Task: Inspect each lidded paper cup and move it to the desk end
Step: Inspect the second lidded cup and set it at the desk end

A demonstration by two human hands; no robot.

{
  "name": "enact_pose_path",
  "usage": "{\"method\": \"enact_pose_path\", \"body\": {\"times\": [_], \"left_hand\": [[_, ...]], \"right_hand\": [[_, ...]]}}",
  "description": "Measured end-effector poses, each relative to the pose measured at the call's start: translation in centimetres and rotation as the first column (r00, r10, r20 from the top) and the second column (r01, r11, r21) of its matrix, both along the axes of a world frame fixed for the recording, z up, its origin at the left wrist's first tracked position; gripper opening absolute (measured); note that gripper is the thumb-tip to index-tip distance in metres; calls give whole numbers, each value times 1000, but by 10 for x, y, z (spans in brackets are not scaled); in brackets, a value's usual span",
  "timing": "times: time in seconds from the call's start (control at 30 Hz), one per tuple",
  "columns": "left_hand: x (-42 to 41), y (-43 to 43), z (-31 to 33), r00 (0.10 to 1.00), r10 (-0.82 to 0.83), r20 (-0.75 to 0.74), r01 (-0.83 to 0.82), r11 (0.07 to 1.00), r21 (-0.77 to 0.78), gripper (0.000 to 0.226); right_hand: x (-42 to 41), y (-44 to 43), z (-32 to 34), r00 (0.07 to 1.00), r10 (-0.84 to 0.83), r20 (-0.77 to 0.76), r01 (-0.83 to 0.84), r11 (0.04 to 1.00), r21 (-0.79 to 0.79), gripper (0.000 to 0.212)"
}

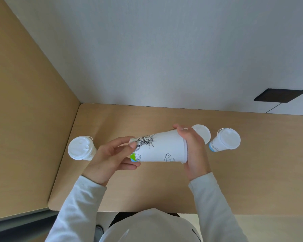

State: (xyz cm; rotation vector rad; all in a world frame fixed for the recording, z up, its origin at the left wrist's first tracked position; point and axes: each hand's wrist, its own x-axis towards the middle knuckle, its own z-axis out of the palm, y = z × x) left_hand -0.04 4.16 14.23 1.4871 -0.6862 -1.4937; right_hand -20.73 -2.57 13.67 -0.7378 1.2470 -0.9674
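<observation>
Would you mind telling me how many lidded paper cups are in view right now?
4. One cup stands at the desk's left end; one printed cup is held sideways in both hands; one sits partly hidden behind the right hand; one stands farthest right.

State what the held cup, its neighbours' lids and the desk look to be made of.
Held cup: matte white paper, judging by the ink drawings printed on its wall. Lids: white plastic, probably, smooth with moulded rims and dimples. Desk: light wood-look surface, matte; laminate or veneer, cannot tell.
</observation>
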Motion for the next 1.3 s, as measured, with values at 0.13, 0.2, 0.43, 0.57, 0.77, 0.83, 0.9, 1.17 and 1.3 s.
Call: {"method": "enact_pose_path", "body": {"times": [0.13,0.2,0.43,0.57,0.77,0.83,0.9,1.17,1.3], "left_hand": [[6,5,-2,997,-63,-41,58,992,-111,60],[2,2,0,999,-15,-34,13,998,-57,56],[0,5,3,999,-36,-22,33,994,-108,45],[-2,5,3,1000,-5,-17,3,992,-123,48],[-3,5,5,1000,20,-17,-21,998,-67,51],[0,8,4,999,-25,-23,22,992,-122,52],[1,8,3,999,-22,-26,19,993,-116,50],[1,9,5,1000,-14,-14,12,990,-144,53],[-3,6,8,999,33,-20,-35,995,-91,59]], "right_hand": [[-1,1,2,999,-30,38,28,999,36,51],[0,1,3,999,-35,41,33,999,38,51],[-2,3,7,998,-37,45,36,999,22,49],[-2,6,7,997,-40,72,39,999,16,49],[-3,8,6,995,-56,84,58,998,-23,41],[-4,8,6,993,-57,102,59,998,-18,40],[-5,8,6,993,-50,104,52,999,-13,39],[-6,9,11,995,-6,104,8,1000,-20,39],[-6,10,11,992,0,124,4,1000,-28,38]]}}
